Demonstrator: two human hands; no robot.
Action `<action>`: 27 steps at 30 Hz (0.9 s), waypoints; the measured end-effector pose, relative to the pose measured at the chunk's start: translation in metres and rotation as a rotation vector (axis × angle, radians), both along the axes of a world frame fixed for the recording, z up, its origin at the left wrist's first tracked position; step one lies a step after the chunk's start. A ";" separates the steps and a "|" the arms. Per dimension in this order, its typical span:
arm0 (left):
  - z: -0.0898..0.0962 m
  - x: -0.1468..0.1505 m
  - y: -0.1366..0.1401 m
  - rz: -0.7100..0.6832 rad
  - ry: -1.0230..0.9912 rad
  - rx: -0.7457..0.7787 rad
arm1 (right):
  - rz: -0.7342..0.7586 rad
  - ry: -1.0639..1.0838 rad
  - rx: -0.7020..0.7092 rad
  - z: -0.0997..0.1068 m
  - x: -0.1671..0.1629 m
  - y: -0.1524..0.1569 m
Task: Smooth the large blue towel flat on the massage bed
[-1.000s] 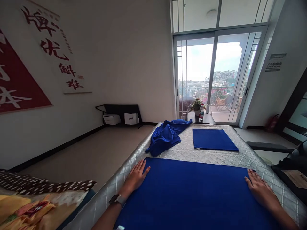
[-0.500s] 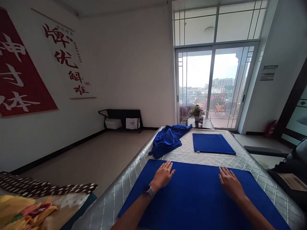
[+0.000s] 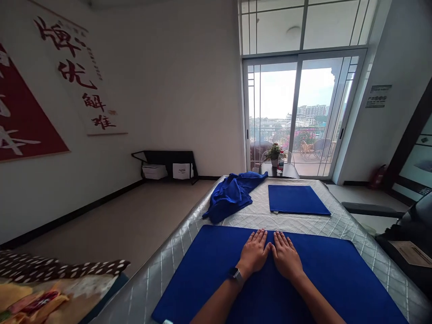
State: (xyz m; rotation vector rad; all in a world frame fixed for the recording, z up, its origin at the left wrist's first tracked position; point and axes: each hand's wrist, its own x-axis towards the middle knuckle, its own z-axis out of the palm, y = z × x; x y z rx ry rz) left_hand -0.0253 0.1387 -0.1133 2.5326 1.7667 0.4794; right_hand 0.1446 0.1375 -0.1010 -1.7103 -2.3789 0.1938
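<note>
A large blue cloth (image 3: 209,265) lies spread flat across the near part of the quilted mattress (image 3: 162,274). My left hand (image 3: 255,249) rests palm down on it, fingers stretched out, a watch (image 3: 235,274) on the wrist. Beside it, my right hand (image 3: 286,254) also lies flat on the cloth, fingers extended forward. The two thumbs are close together near the cloth's far edge. Beyond lies a neatly folded blue cloth (image 3: 299,199), with a crumpled blue cloth (image 3: 231,195) to its left.
A small table (image 3: 286,171) with a potted plant (image 3: 275,153) and a bottle (image 3: 280,163) stands past the mattress, before the sliding glass door (image 3: 270,99). At left are a patterned blanket (image 3: 87,270) and a black rack (image 3: 168,158); a dark bag (image 3: 398,243) sits at right.
Both hands have slid inward across the large blue cloth, from well apart to nearly touching. My left hand moved right, my right hand moved left. The view has shifted slightly.
</note>
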 end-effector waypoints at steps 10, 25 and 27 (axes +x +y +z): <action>0.012 -0.042 -0.005 0.111 0.068 -0.063 | -0.083 -0.050 -0.041 0.004 0.041 0.002; -0.021 -0.228 0.000 0.419 0.131 -0.051 | -0.358 -0.085 0.171 -0.034 0.232 0.010; -0.021 -0.226 0.000 0.423 0.121 -0.048 | -0.375 -0.098 0.148 -0.028 0.229 0.010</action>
